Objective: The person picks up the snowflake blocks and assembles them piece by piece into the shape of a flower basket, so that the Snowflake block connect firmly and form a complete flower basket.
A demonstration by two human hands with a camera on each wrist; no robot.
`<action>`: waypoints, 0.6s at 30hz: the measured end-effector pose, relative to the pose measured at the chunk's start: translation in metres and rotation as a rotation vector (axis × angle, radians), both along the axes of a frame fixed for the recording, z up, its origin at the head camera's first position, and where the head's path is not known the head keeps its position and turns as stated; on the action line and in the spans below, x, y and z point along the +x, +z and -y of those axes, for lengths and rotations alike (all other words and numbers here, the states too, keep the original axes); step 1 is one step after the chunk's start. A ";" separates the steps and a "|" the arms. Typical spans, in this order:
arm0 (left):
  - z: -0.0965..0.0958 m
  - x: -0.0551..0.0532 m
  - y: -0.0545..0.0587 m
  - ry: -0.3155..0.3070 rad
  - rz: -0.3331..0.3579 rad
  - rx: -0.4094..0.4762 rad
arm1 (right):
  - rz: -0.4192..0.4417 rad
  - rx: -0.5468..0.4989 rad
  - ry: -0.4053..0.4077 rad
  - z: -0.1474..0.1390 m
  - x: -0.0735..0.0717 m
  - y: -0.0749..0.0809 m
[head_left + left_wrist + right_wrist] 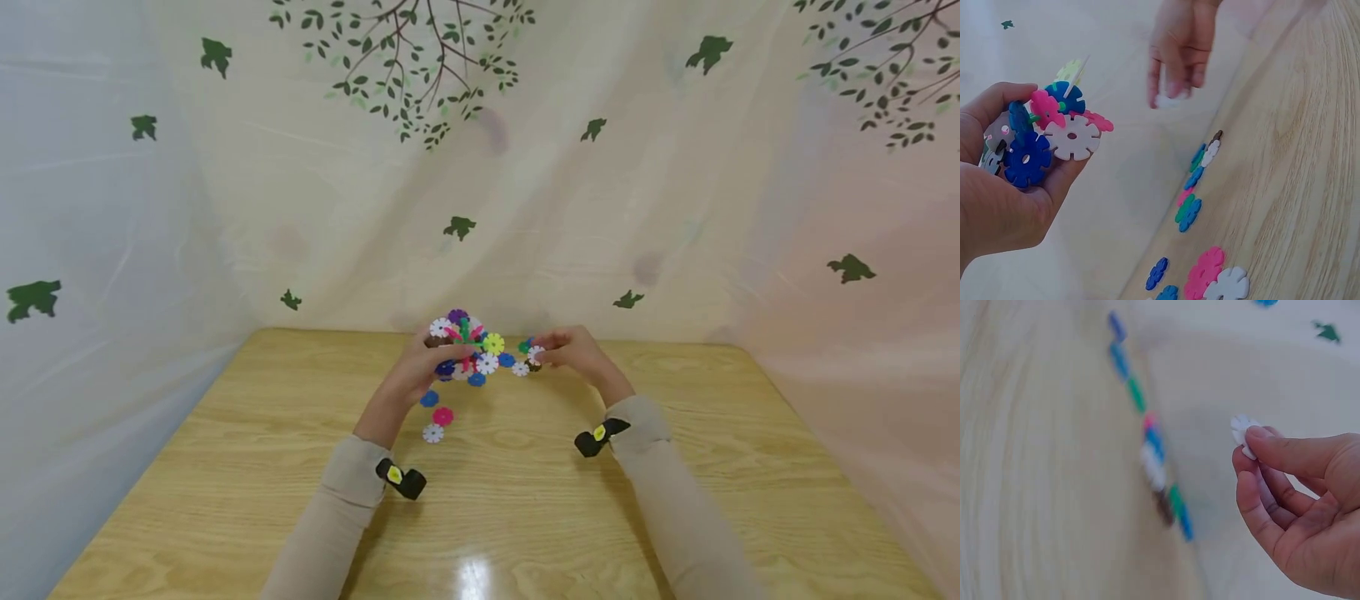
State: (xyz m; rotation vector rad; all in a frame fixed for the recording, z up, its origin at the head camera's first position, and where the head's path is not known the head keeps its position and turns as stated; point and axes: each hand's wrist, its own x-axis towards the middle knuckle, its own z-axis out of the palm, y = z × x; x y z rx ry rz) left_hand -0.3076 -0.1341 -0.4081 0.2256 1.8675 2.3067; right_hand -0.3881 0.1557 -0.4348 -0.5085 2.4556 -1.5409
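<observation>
My left hand (pixel 411 371) holds a cluster of interlocked plastic snowflake discs (pixel 1029 156) in blue, pink, white, green and yellow. Its fingers curl round the cluster from below and behind, raised above the table. To the right, my right hand (pixel 579 354) pinches one white snowflake disc (pixel 1240 430) between thumb and fingertips. That disc is apart from the cluster in the left wrist view, where the right hand (pixel 1182 47) is slightly blurred. The cluster's far side is hidden by the left palm.
Loose snowflake discs (pixel 1202 275) lie on the wooden table (pixel 480 500), several in a line along its far edge. Pink, white and blue ones lie below the left hand. Behind the table hangs a pale curtain (pixel 360 208) with leaf prints.
</observation>
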 end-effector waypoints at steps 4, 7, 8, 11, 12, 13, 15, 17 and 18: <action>-0.002 -0.002 -0.003 -0.011 -0.002 -0.015 | -0.012 -0.157 -0.019 0.018 0.016 0.022; -0.003 -0.003 -0.005 -0.012 0.001 -0.031 | -0.033 -0.273 -0.027 0.031 0.028 0.037; -0.004 -0.003 -0.005 -0.013 0.002 -0.036 | -0.041 -0.307 -0.031 0.035 0.032 0.040; -0.005 -0.002 -0.005 -0.023 0.000 -0.062 | -0.071 -0.368 -0.042 0.046 0.040 0.047; -0.005 -0.002 -0.005 -0.025 -0.001 -0.070 | -0.081 -0.384 -0.043 0.049 0.042 0.047; -0.006 -0.002 -0.006 -0.029 -0.004 -0.077 | -0.094 -0.392 -0.045 0.052 0.044 0.047; -0.006 -0.002 -0.006 -0.031 -0.012 -0.086 | -0.120 -0.401 -0.050 0.057 0.046 0.047; -0.007 -0.002 -0.006 -0.033 -0.025 -0.091 | -0.144 -0.409 -0.051 0.061 0.047 0.046; -0.007 -0.002 -0.006 -0.031 -0.030 -0.092 | -0.151 -0.407 -0.056 0.062 0.048 0.047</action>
